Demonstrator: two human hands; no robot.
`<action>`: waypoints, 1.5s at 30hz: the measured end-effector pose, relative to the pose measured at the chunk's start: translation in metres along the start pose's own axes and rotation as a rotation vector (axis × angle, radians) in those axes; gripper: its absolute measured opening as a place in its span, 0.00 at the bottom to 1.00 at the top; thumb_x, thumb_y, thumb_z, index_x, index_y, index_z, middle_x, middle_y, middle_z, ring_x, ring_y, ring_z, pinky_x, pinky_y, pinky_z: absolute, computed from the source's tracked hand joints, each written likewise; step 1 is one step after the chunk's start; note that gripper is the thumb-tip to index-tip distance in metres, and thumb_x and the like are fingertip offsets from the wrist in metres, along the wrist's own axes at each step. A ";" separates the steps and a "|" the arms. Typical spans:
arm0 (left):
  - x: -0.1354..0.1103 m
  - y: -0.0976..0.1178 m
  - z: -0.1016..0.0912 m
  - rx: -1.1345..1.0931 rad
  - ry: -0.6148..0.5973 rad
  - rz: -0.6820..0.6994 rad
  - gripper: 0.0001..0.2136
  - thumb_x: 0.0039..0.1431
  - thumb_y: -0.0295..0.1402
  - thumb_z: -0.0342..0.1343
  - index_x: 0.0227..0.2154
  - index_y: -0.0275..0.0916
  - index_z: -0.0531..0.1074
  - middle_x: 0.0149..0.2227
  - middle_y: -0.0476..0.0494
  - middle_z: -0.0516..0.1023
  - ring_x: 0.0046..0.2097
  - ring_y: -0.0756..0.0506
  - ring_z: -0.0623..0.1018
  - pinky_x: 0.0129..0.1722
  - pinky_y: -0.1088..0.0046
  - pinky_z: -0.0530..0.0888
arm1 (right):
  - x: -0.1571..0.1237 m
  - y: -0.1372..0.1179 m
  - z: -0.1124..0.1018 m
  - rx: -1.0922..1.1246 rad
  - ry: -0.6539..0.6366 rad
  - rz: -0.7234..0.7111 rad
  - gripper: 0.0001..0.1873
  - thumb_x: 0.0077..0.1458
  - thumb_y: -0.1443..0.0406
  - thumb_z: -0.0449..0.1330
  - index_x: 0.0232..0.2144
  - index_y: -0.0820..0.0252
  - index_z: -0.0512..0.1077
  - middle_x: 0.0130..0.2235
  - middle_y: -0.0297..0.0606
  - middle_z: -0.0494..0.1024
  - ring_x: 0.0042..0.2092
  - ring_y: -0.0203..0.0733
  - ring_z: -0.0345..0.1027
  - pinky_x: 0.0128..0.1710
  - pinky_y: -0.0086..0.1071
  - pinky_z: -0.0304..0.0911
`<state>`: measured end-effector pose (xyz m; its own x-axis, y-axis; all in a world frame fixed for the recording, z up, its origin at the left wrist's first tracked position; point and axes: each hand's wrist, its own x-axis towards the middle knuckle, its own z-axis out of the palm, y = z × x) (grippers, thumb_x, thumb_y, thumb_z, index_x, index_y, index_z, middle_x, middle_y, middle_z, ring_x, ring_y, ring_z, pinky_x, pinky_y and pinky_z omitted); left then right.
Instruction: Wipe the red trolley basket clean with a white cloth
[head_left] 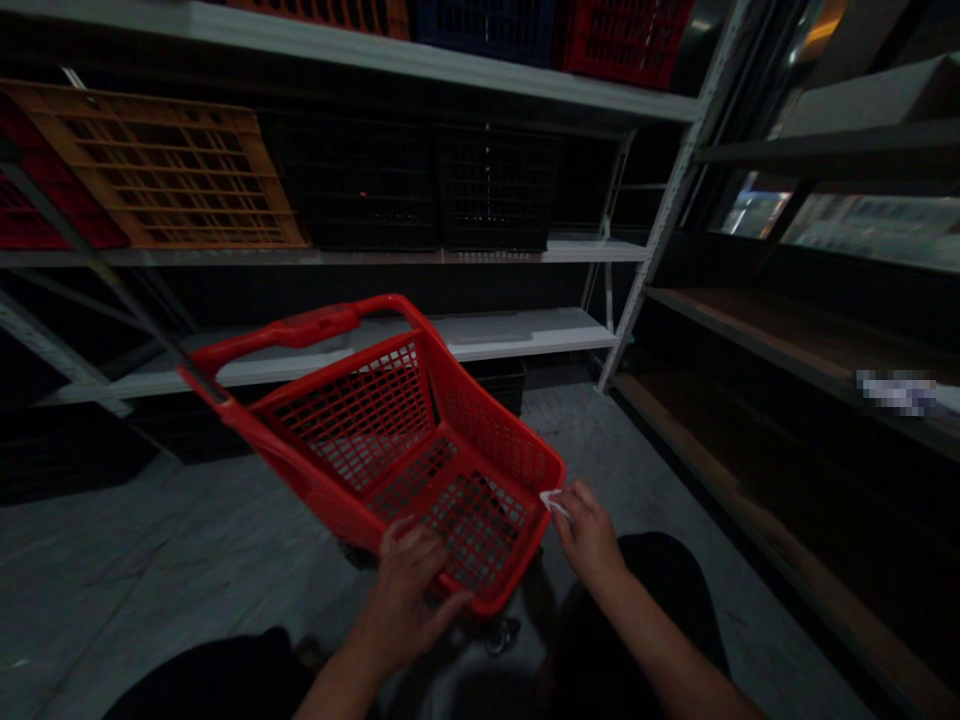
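Note:
A red plastic basket cart [439, 430] with latticed walls, a looped handle and small wheels stands tilted across my view, and its basket holds nothing. My left hand [409, 585] lies over the near rim, fingers curved over the edge and thumb stretched along it. At the right end corner, my right hand [589, 535] pinches a small folded white cloth [553, 500], possibly a tissue, against or very close to the rim. A grey metal rod [142, 310] runs from the handle side up to the left; its far end is cut off.
White metal shelving [525, 345] stands behind the cart. A yellow crate [180, 175], black crates [491, 190] and a red crate [626, 40] sit on it. Wooden shelves [780, 330] run along the right, over a grey concrete floor [150, 560]. My knees frame the near side.

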<state>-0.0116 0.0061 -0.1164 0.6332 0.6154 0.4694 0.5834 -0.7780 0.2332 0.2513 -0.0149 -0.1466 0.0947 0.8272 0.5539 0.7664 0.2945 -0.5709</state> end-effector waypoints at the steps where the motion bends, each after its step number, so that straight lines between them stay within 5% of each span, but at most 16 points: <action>1: 0.001 0.008 -0.001 0.021 0.010 -0.021 0.12 0.52 0.44 0.54 0.28 0.39 0.69 0.30 0.48 0.74 0.38 0.45 0.72 0.54 0.50 0.51 | -0.004 -0.006 0.001 0.018 -0.020 -0.006 0.11 0.53 0.72 0.51 0.34 0.62 0.73 0.33 0.40 0.68 0.35 0.39 0.67 0.36 0.31 0.66; 4: 0.006 0.040 0.005 0.052 0.081 -0.053 0.17 0.49 0.48 0.55 0.37 0.42 0.70 0.38 0.46 0.76 0.43 0.42 0.72 0.58 0.44 0.39 | -0.019 -0.026 0.004 0.101 -0.071 -0.020 0.12 0.54 0.73 0.51 0.38 0.60 0.72 0.36 0.41 0.69 0.37 0.39 0.67 0.37 0.31 0.66; 9: 0.014 0.076 0.035 0.104 -0.018 -0.128 0.15 0.55 0.38 0.51 0.45 0.41 0.68 0.40 0.44 0.77 0.44 0.43 0.74 0.59 0.48 0.46 | -0.037 -0.045 0.010 0.221 -0.108 0.017 0.11 0.55 0.71 0.53 0.39 0.58 0.72 0.37 0.40 0.69 0.39 0.38 0.66 0.39 0.31 0.66; 15: 0.018 0.070 0.054 0.287 -0.276 -0.163 0.12 0.59 0.30 0.44 0.31 0.38 0.74 0.24 0.43 0.77 0.26 0.46 0.76 0.51 0.55 0.65 | -0.030 -0.032 0.017 0.222 -0.097 0.005 0.10 0.57 0.68 0.53 0.38 0.58 0.74 0.35 0.39 0.71 0.36 0.37 0.68 0.36 0.29 0.67; 21: 0.014 0.069 0.046 0.311 -0.300 -0.182 0.12 0.59 0.30 0.45 0.28 0.37 0.74 0.23 0.41 0.77 0.28 0.43 0.77 0.45 0.55 0.69 | 0.008 -0.002 0.007 0.062 0.064 0.056 0.11 0.57 0.67 0.51 0.36 0.63 0.74 0.33 0.41 0.72 0.36 0.42 0.68 0.37 0.35 0.67; 29: 0.007 0.064 0.033 0.262 -0.394 -0.230 0.15 0.62 0.34 0.42 0.31 0.36 0.74 0.27 0.38 0.78 0.31 0.43 0.77 0.44 0.57 0.68 | -0.030 -0.047 0.022 0.204 -0.074 -0.052 0.11 0.57 0.70 0.50 0.36 0.60 0.73 0.33 0.40 0.71 0.34 0.37 0.67 0.33 0.29 0.66; 34: 0.001 0.060 0.035 0.273 -0.436 -0.279 0.15 0.62 0.34 0.41 0.31 0.34 0.73 0.26 0.36 0.77 0.29 0.41 0.77 0.29 0.65 0.70 | -0.014 -0.031 0.020 0.135 -0.013 -0.022 0.10 0.57 0.69 0.50 0.32 0.62 0.72 0.32 0.39 0.70 0.34 0.37 0.67 0.34 0.30 0.65; 38: 0.001 0.060 0.032 0.274 -0.449 -0.268 0.13 0.61 0.33 0.43 0.31 0.35 0.73 0.27 0.36 0.77 0.29 0.41 0.77 0.30 0.65 0.70 | 0.002 -0.016 0.015 0.083 0.050 0.018 0.10 0.58 0.67 0.50 0.30 0.62 0.71 0.30 0.38 0.69 0.33 0.38 0.66 0.33 0.30 0.65; 45: 0.002 0.064 0.030 0.253 -0.462 -0.251 0.14 0.61 0.32 0.42 0.32 0.36 0.73 0.28 0.37 0.78 0.32 0.40 0.78 0.31 0.63 0.71 | -0.028 -0.045 0.018 0.159 -0.112 -0.012 0.10 0.58 0.69 0.49 0.34 0.60 0.71 0.35 0.40 0.71 0.37 0.38 0.67 0.37 0.30 0.65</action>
<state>0.0419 -0.0384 -0.1264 0.5827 0.8126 -0.0078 0.8118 -0.5816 0.0515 0.2027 -0.0428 -0.1474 0.0083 0.8686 0.4955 0.6564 0.3691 -0.6580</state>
